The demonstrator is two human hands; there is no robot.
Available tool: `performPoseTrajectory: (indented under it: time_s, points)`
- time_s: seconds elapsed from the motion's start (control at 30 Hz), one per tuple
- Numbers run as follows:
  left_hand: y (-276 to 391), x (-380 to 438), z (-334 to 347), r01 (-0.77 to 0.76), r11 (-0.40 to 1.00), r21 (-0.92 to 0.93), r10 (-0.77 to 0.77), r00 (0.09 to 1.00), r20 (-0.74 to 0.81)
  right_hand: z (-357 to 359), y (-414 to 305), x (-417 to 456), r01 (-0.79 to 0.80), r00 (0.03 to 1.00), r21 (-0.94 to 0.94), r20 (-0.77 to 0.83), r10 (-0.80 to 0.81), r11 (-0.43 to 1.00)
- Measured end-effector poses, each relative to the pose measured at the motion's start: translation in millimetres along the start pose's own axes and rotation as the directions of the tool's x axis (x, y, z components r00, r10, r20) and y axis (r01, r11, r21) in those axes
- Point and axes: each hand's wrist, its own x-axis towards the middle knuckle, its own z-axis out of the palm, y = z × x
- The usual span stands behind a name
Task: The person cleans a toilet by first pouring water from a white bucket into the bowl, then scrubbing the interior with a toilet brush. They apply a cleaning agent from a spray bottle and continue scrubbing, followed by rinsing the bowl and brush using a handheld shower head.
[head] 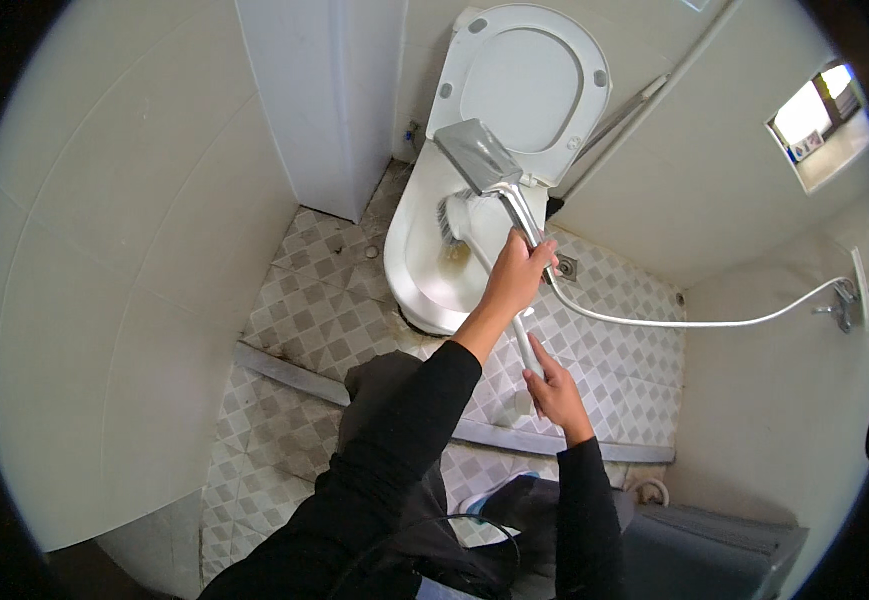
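My left hand [513, 274] is closed around the handle of a shower head [478, 154], whose broad grey face lies above the back of the toilet bowl [404, 259]. A white shower hose [652, 324] runs from that handle to the right. Lower down, my right hand [556, 390] grips the end of a white toilet brush [523, 341]. The brush's bristled head is inside the bowl, and part of its handle is hidden behind my left hand. Brownish staining shows in the bottom of the bowl. The toilet seat and lid [524, 82] are raised.
A wall tap [843, 307] feeds the hose at the right. A floor drain [567, 268] lies right of the toilet. A low grey sill [509, 435] crosses the tiled floor near my feet. A dark grey bin-like object [697, 555] stands at lower right; a pole leans behind the toilet.
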Motion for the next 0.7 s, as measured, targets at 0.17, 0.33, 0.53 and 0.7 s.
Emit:
performPoseTrajectory:
  time_s: [0.17,0.33,0.53,0.7]
  points:
    - [14.3,0.5,-13.0,0.018,0.999,0.045,-0.021,0.999,0.049,18.4,-29.1,60.1,0.247,0.967,-0.301,0.021,-0.252,0.921]
    - [6.4,10.3,0.2,-0.084,0.991,0.101,0.081,0.996,0.037,26.8,7.8,145.6,0.380,0.885,-0.529,-0.031,-0.465,0.759]
    - [12.6,6.6,-12.8,-0.091,0.995,-0.034,0.092,0.996,0.000,30.4,-5.5,163.4,0.488,0.806,-0.519,-0.042,-0.591,0.702]
    - [3.6,8.8,-13.5,-0.146,0.989,-0.035,0.146,0.989,-0.009,2.9,-23.2,150.1,0.186,0.980,-0.557,0.168,-0.109,0.810]
